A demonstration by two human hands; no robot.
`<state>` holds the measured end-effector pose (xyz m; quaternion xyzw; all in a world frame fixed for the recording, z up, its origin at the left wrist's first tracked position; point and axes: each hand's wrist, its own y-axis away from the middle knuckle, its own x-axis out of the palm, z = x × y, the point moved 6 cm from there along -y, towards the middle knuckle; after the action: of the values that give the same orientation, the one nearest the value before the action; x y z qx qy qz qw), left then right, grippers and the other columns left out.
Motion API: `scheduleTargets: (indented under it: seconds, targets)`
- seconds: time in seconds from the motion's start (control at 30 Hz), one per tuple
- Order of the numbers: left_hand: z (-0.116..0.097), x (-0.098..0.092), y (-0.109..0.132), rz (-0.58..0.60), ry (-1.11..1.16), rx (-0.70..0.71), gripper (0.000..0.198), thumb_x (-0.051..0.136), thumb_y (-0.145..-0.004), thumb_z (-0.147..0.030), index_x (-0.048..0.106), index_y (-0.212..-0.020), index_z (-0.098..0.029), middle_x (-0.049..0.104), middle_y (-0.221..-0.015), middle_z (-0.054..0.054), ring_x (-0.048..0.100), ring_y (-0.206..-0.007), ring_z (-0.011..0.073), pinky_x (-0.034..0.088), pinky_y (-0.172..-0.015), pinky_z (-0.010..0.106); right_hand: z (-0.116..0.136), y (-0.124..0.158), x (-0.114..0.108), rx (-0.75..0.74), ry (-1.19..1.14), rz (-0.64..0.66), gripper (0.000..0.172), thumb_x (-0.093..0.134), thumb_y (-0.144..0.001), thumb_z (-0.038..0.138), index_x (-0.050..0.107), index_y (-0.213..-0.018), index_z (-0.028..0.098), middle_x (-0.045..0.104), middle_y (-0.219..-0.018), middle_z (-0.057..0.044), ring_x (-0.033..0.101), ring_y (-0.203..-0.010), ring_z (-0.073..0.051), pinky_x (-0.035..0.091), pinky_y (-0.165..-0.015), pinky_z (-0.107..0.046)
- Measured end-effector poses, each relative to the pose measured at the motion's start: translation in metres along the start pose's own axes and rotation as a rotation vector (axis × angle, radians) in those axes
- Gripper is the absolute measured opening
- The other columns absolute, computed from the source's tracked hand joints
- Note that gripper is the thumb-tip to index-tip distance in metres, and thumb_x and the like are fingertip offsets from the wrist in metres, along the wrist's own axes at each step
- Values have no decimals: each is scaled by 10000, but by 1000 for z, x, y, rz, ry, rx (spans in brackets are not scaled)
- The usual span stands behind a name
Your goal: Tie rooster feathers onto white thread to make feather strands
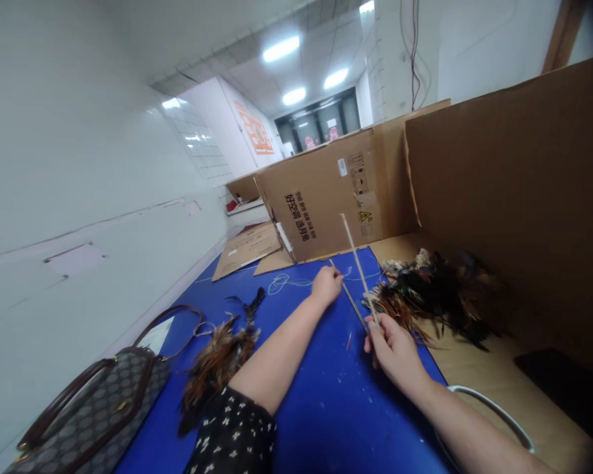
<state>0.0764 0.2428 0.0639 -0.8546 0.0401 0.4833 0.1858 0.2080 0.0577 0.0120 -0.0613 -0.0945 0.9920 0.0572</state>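
Note:
My right hand point(393, 343) is closed on a pale narrow strip point(358, 266), which stands up at a slant from the fingers. A second, darker narrow strip point(354, 305) runs from those fingers to my left hand point(327, 284). Whether the two are one folded piece, I cannot tell. My left hand's fingers are pinched on this darker strip near its far end. Pale string point(280, 283) lies loosely looped on the blue table just beyond my left hand. Dark and brown feathers point(435, 289) lie in a heap to the right of the strips.
Another bunch of brown feathers point(218, 359) lies left of my left forearm. A patterned handbag point(103, 401) stands at the table's left edge. Cardboard panels point(321, 191) wall off the back and right of the blue table point(321, 401). A pale curved band point(494, 408) is under my right forearm.

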Motion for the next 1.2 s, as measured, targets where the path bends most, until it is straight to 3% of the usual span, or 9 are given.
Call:
scheduleTargets:
  seconds: [0.1, 0.2, 0.33, 0.47, 0.57, 0.73, 0.97, 1.1, 1.2]
  targets:
    - [38, 9, -21, 50, -125, -72, 214, 651, -864, -134, 715, -1067, -127, 624, -1279, 201, 665, -1106, 268, 485, -1022, 367, 0, 0, 0, 5, 40, 6, 373, 434, -1012, 547, 571, -1078, 206, 659, -615, 22, 557, -394, -126, 408, -400, -224]
    - [62, 26, -34, 98, -199, -113, 250, 656, -877, -177, 716, -1113, -121, 583, -1323, 212, 664, -1108, 274, 479, -1029, 366, -2, 0, 1, 16, 71, 13, 390, 441, -1004, 544, 581, -1117, 199, 661, -622, 15, 563, -406, -133, 396, -394, -229]
    - [72, 49, -48, 155, -218, -100, 241, 640, -916, -269, 738, -1112, -170, 611, -1274, 158, 675, -1063, 230, 483, -1011, 315, -8, -2, 0, 52, 97, 17, 432, 434, -995, 551, 581, -1172, 185, 657, -610, 17, 567, -407, -147, 401, -404, -245]
    - [72, 56, -57, 147, -202, -65, 200, 583, -946, -248, 764, -995, -179, 655, -1191, 136, 676, -1054, 209, 486, -976, 282, -6, -3, -1, 63, 168, 51, 409, 402, -1006, 529, 600, -1127, 192, 658, -601, 20, 581, -422, -157, 421, -445, -262]
    - [78, 46, -66, 105, -180, -61, 200, 580, -946, -229, 766, -976, -160, 699, -1140, 147, 680, -1044, 217, 490, -945, 282, 7, -1, -3, 55, 275, 74, 372, 359, -1022, 490, 612, -1016, 218, 670, -622, 6, 616, -476, -173, 438, -494, -277]
    - [96, 10, -88, 10, -117, -79, 210, 571, -954, -215, 768, -1006, -162, 765, -1042, 124, 696, -971, 210, 498, -887, 284, 29, 5, -9, 39, 582, 170, 321, 376, -1019, 415, 580, -845, 238, 705, -715, -40, 654, -616, -193, 426, -599, -294]
    - [109, -31, -103, -118, -53, -100, 190, 620, -925, -250, 781, -991, -173, 776, -1027, 112, 693, -933, 203, 499, -875, 287, 29, 11, -24, 127, 852, 286, 276, 431, -986, 307, 538, -745, 223, 720, -760, -93, 681, -701, -221, 411, -647, -308]
    - [104, -41, -95, -179, -29, -102, 199, 611, -924, -256, 782, -995, -182, 775, -1011, 115, 694, -933, 214, 504, -871, 299, 24, 6, -19, 246, 803, 342, 257, 434, -990, 295, 544, -772, 214, 697, -666, -70, 646, -508, -175, 384, -507, -261]
    - [90, -45, -84, -209, -9, -55, 220, 579, -942, -261, 776, -1013, -192, 772, -1030, 102, 690, -953, 210, 502, -891, 298, 15, -18, -4, 351, 697, 375, 268, 381, -1025, 339, 574, -896, 206, 687, -618, -36, 578, -364, -149, 348, -406, -238]
